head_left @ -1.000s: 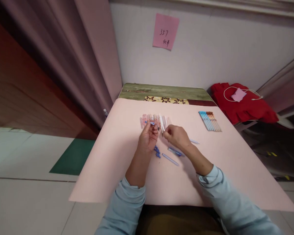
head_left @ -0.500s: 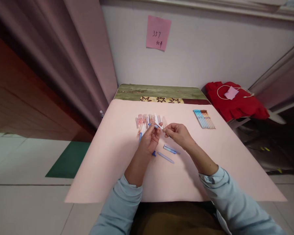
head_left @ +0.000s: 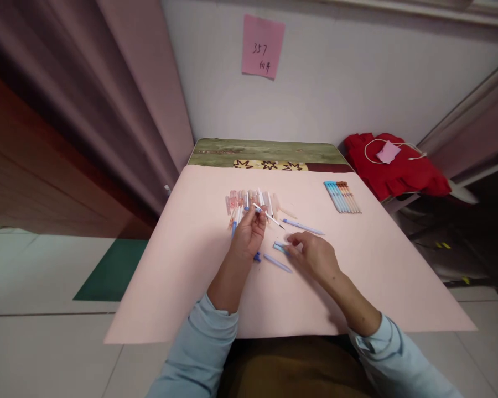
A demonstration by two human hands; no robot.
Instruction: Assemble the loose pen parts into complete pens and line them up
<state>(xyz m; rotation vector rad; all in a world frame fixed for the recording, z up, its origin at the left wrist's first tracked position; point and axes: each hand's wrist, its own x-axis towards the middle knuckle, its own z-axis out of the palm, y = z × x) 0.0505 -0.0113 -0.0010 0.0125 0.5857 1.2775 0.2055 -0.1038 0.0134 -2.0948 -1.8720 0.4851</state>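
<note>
L hand (head_left: 249, 231) pinches white refill (head_left: 269, 216); R hand (head_left: 315, 255) grip narrow on blue barrel (head_left: 279, 247); wall note (head_left: 263, 45) reads "357".

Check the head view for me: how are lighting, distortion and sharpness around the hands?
Head view: soft, even light, no glare on the pink sheet; only a faint shadow under the right hand; wide-angle bending along the curtain; the thin refill in the left hand and small pen parts look soft.
</note>
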